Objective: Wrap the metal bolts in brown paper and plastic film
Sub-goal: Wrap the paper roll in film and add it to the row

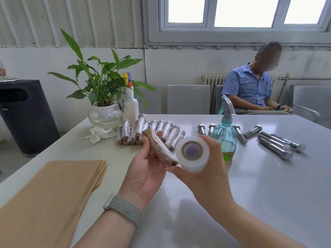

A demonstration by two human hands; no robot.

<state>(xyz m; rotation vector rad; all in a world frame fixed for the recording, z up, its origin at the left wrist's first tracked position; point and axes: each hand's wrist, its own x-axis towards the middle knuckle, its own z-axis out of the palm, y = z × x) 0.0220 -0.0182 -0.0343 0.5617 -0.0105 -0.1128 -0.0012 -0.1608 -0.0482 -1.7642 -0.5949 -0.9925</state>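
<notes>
Above the table (250, 185), the left hand (145, 169) grips a paper-wrapped bolt (161, 149) tilted, its lower end touching the plastic film roll (193, 153) clasped in the right hand (209, 169). Finished wrapped bolts (152, 130) lie behind, bare bolts (275, 143) right, brown paper sheets (53, 194) left.

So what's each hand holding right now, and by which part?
Left hand holds the paper-wrapped bolt around its middle; right hand holds the film roll by its curved outer side.

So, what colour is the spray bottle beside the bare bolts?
Translucent teal spray bottle, seen in the head view.
</notes>
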